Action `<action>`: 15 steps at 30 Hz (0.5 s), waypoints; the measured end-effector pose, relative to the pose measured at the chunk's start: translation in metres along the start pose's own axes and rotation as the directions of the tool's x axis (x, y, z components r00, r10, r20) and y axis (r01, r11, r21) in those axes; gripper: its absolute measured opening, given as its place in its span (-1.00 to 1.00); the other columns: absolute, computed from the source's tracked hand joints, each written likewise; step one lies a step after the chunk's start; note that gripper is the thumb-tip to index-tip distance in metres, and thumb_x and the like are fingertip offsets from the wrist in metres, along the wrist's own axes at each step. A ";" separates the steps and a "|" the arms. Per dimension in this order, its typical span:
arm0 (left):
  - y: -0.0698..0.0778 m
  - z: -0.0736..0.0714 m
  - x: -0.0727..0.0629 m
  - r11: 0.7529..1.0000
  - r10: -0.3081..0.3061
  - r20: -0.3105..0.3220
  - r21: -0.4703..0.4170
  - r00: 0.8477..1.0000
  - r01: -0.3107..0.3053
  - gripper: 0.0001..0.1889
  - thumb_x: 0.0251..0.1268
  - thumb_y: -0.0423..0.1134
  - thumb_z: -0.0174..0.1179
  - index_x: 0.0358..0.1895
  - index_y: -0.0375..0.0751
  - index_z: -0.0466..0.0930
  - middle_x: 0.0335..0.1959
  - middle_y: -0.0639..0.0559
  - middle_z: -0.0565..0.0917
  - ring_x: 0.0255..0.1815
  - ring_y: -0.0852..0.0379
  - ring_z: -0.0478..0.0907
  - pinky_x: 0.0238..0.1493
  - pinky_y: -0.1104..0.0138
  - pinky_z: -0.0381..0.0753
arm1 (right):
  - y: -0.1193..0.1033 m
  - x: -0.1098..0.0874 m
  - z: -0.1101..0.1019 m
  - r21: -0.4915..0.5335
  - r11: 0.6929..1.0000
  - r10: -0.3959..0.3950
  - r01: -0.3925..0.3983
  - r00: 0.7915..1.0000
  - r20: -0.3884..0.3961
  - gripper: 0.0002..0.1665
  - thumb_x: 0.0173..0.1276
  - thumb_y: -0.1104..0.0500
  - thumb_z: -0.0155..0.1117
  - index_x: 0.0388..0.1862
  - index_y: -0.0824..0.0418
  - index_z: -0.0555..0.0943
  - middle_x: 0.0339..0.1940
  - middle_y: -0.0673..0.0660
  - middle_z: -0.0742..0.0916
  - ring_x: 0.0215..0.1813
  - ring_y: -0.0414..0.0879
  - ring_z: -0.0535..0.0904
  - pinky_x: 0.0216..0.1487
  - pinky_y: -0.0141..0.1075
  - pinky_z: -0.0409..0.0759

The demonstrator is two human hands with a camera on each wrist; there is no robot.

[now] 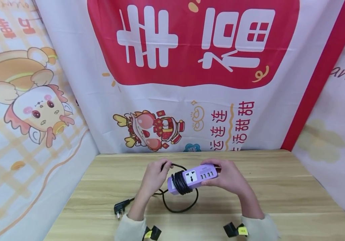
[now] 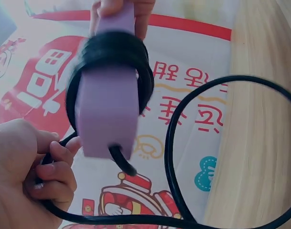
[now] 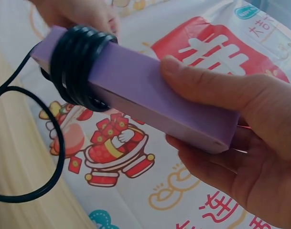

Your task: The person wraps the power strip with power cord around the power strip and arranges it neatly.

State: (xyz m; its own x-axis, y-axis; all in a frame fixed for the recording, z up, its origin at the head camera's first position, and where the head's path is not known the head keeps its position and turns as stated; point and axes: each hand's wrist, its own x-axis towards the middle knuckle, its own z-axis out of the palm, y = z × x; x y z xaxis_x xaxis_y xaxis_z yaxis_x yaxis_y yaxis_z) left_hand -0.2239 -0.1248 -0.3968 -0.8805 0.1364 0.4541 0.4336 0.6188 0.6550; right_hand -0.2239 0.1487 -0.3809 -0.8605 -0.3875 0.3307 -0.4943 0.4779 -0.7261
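Note:
A purple power strip (image 1: 195, 176) with a white socket and several USB ports is held up, tilted, over the table. My right hand (image 1: 227, 177) grips its port end, thumb on one side and fingers on the other, as the right wrist view also shows. Several turns of black cord (image 3: 77, 67) are wound around the strip's other end. In the left wrist view my left hand (image 2: 33, 174) curls its fingers around the cord beside that end. A loose loop of cord hangs below the strip, and the black plug (image 1: 120, 208) is left of my left forearm.
The wooden table (image 1: 251, 204) extends beneath both hands. Behind it hangs a white cloth with a red printed panel (image 1: 190, 75). Printed cloths also stand on the left side (image 1: 18, 134) and the right side (image 1: 335, 150).

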 end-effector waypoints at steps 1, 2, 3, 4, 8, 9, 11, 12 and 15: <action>0.001 0.000 0.000 1.000 0.008 -0.004 -0.004 1.000 -0.008 -0.77 0.51 -0.26 0.08 -0.27 -0.23 0.71 -0.50 0.00 0.66 -0.58 0.27 0.36 -0.45 0.41 0.45 | 0.000 0.001 0.001 -0.009 1.000 0.009 -0.009 1.000 -0.012 -0.28 -0.13 -0.05 0.71 0.06 0.11 0.69 -0.02 0.11 0.76 -0.15 -0.13 0.65 -0.17 -0.38 0.64; 0.001 0.001 0.000 1.000 0.019 -0.004 -0.009 1.000 -0.019 -0.77 0.52 -0.27 0.07 -0.26 -0.23 0.71 -0.49 -0.02 0.68 -0.56 0.26 0.39 -0.43 0.41 0.47 | 0.000 0.001 0.001 -0.022 1.000 0.014 -0.014 1.000 -0.028 -0.28 -0.13 -0.05 0.70 0.07 0.11 0.69 -0.02 0.12 0.76 -0.15 -0.12 0.65 -0.17 -0.38 0.63; 0.002 0.002 0.000 0.999 0.035 -0.004 -0.011 0.999 -0.035 -0.76 0.52 -0.26 0.06 -0.26 -0.24 0.71 -0.47 -0.03 0.68 -0.54 0.26 0.41 -0.41 0.40 0.49 | 0.001 0.001 0.002 -0.030 0.999 0.021 -0.022 0.999 -0.045 -0.28 -0.13 -0.03 0.71 0.07 0.12 0.68 -0.02 0.13 0.76 -0.15 -0.11 0.65 -0.18 -0.38 0.63; 0.003 0.003 0.000 0.999 0.046 -0.002 -0.016 0.999 -0.046 -0.75 0.53 -0.26 0.05 -0.26 -0.25 0.70 -0.47 -0.03 0.68 -0.52 0.27 0.42 -0.39 0.40 0.51 | 0.001 0.002 0.003 -0.036 0.999 0.028 -0.030 0.998 -0.060 -0.28 -0.12 -0.01 0.70 0.09 0.12 0.68 -0.02 0.13 0.76 -0.14 -0.10 0.65 -0.18 -0.37 0.63; 0.007 0.007 -0.002 0.993 0.055 0.009 -0.101 0.998 -0.053 -0.72 0.56 -0.29 -0.01 -0.32 -0.26 0.65 -0.58 0.03 0.59 -0.55 0.31 0.40 -0.46 0.44 0.46 | 0.005 0.003 0.004 -0.073 0.995 0.058 -0.068 0.989 -0.137 -0.29 -0.07 0.03 0.69 0.12 0.11 0.66 0.00 0.16 0.76 -0.10 -0.05 0.66 -0.12 -0.27 0.65; 0.009 0.008 -0.002 0.990 0.055 0.018 -0.131 0.998 -0.052 -0.71 0.57 -0.31 -0.03 -0.34 -0.27 0.64 -0.62 0.06 0.54 -0.58 0.32 0.37 -0.50 0.45 0.42 | 0.006 0.003 0.005 -0.081 0.993 0.068 -0.082 0.985 -0.158 -0.29 -0.05 0.04 0.69 0.13 0.11 0.65 0.01 0.17 0.75 -0.08 -0.03 0.66 -0.10 -0.23 0.66; 0.014 0.010 -0.004 0.979 0.054 0.057 -0.198 0.997 -0.042 -0.70 0.58 -0.32 -0.08 -0.35 -0.28 0.60 -0.67 0.09 0.44 -0.64 0.33 0.31 -0.56 0.46 0.34 | 0.009 0.004 0.006 -0.092 0.990 0.083 -0.103 0.976 -0.201 -0.29 -0.03 0.04 0.68 0.15 0.12 0.64 0.03 0.19 0.74 -0.05 0.00 0.66 -0.06 -0.15 0.68; 0.016 0.012 -0.005 0.974 0.058 0.083 -0.222 0.995 -0.038 -0.69 0.59 -0.32 -0.10 -0.35 -0.28 0.58 -0.68 0.10 0.42 -0.64 0.34 0.30 -0.57 0.46 0.33 | 0.011 0.005 0.007 -0.093 0.990 0.087 -0.110 0.971 -0.222 -0.29 -0.03 0.04 0.68 0.15 0.12 0.64 0.04 0.20 0.74 -0.04 0.02 0.65 -0.04 -0.12 0.69; 0.023 0.017 -0.007 0.969 0.075 0.168 -0.246 0.983 -0.032 -0.71 0.61 -0.31 -0.14 -0.30 -0.27 0.54 -0.64 0.12 0.42 -0.62 0.36 0.29 -0.56 0.47 0.33 | 0.016 0.007 0.009 -0.082 0.989 0.093 -0.120 0.958 -0.273 -0.28 -0.03 0.02 0.68 0.15 0.13 0.64 0.05 0.22 0.74 -0.02 0.06 0.66 -0.02 -0.07 0.69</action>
State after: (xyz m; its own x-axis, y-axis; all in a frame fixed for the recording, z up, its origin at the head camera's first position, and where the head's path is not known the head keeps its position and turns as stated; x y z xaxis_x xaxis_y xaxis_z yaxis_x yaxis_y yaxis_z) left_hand -0.2107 -0.0983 -0.3952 -0.8650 0.3102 0.3944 0.4956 0.4051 0.7683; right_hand -0.2365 0.1465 -0.3954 -0.9036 -0.1114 0.4136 -0.3963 0.5836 -0.7087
